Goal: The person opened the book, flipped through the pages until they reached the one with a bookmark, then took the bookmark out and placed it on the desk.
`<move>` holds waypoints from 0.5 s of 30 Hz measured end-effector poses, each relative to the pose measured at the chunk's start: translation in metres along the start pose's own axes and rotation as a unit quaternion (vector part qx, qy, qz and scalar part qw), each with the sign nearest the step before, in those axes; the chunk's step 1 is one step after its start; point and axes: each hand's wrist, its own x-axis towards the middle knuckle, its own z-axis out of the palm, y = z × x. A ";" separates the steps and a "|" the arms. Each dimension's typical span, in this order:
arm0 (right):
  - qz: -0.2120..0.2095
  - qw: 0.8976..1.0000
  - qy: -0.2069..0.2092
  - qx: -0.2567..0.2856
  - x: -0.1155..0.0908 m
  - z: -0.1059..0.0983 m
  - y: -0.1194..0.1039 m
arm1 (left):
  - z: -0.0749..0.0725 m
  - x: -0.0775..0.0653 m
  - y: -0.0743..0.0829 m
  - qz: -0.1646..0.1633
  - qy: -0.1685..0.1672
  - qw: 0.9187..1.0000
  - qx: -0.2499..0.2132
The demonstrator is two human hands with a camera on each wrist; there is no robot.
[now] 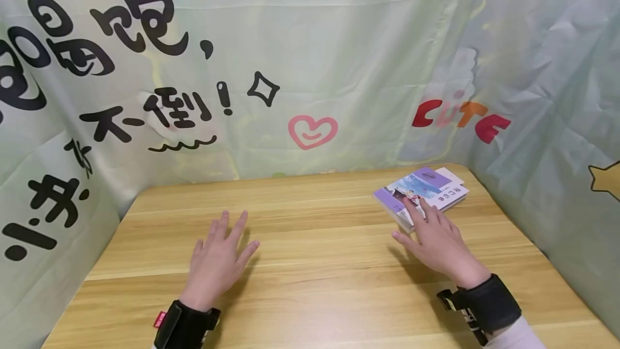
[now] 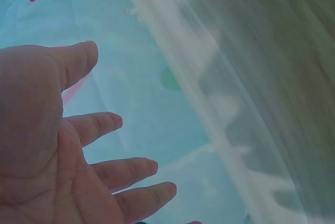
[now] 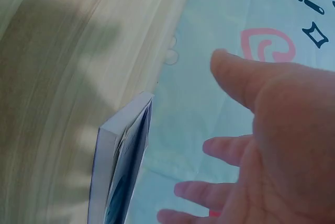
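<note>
Two stacked books [image 1: 418, 190] lie at the table's far right corner, the upper one with a purple, blue and white cover. In the head view my right hand [image 1: 438, 238] is nearest to them, its fingers spread and overlapping the near edge of the cover. The right wrist view shows a gap between the fingers and the book [image 3: 123, 161], whose page edges face the camera. Over the left half of the table my left hand [image 1: 215, 260] hovers, fingers spread, holding nothing. Its palm and fingers [image 2: 104, 127] also appear bare in the left wrist view.
The wooden table [image 1: 310, 279] stretches beneath both hands. Behind it and along both sides hangs a pale printed cloth [image 1: 334, 63] with black lettering and a pink heart [image 1: 312, 118]. Black bands [image 1: 491, 303] wrap both wrists.
</note>
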 end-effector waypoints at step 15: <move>-0.025 0.998 0.055 0.011 0.010 -0.005 0.025 | 0.009 0.029 0.032 0.073 0.028 0.996 -0.045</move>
